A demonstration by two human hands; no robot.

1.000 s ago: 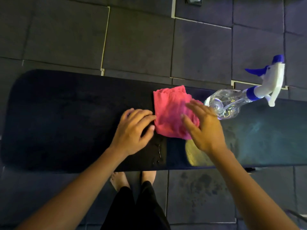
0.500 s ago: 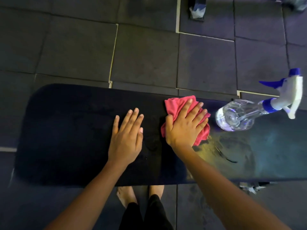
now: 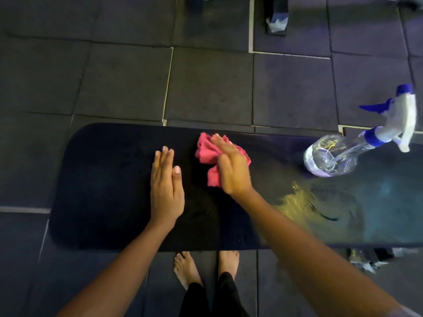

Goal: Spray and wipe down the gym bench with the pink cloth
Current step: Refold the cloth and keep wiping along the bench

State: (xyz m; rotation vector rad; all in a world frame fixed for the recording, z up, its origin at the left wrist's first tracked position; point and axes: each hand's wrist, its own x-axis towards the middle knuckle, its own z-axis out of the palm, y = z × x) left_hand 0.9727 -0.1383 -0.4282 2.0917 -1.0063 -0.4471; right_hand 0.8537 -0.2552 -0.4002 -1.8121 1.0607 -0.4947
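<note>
Dim overall. A yellow-teal glare sheens the wet bench (image 3: 377,202) at 4 o'clock, and the spray bottle (image 3: 329,156) glints at 2 o'clock. Motion blur smears the right forearm (image 3: 309,248). Floor tiles (image 3: 114,83) bow near the edges.

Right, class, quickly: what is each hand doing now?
Left hand: open, flat on the bench.
Right hand: open, pressing the pink cloth.

Single head-worn wide-angle cam, looked fwd & steeply down from the person's side of the counter (image 3: 109,191). Close range: forearms (image 3: 128,259) filled bottom of frame, counter spanned mid-frame left to right, floor (image 3: 119,78) tiles beyond, feet (image 3: 186,269) straight below.
</note>
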